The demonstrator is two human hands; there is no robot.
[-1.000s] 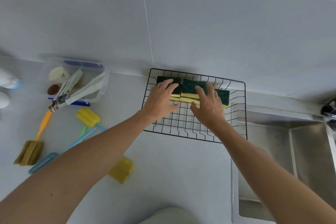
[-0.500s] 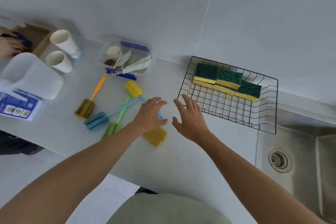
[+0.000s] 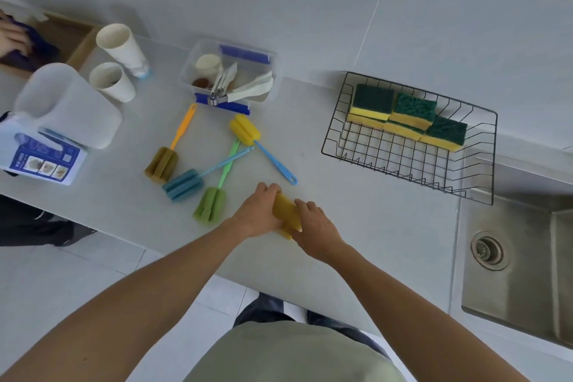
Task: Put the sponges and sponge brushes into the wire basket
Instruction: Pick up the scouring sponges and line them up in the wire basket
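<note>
The person's left hand and right hand both grip one yellow sponge at the near edge of the counter, fingers curled over it from either side. It is not clear whether the sponge is lifted or resting on the surface.

The wire basket sits well to the right and farther back, beside the sink. Three green-and-yellow sponges already stand in a row along its far side, leaving the near part of the grid free.

Four sponge brushes lie loose on the counter to the left of the hands: an orange-handled brush, a yellow-headed brush with a blue handle, a blue brush and a green brush. Their handles cross one another.

The main risk probably lies at the counter's near edge: a soft sponge squeezed between two hands could slip out and fall to the floor. Carried low toward the basket, it could catch the raised wire rim. A careless drop might tip the standing row. Later, pulling one brush from the crossed handles could drag its neighbours along.
</note>
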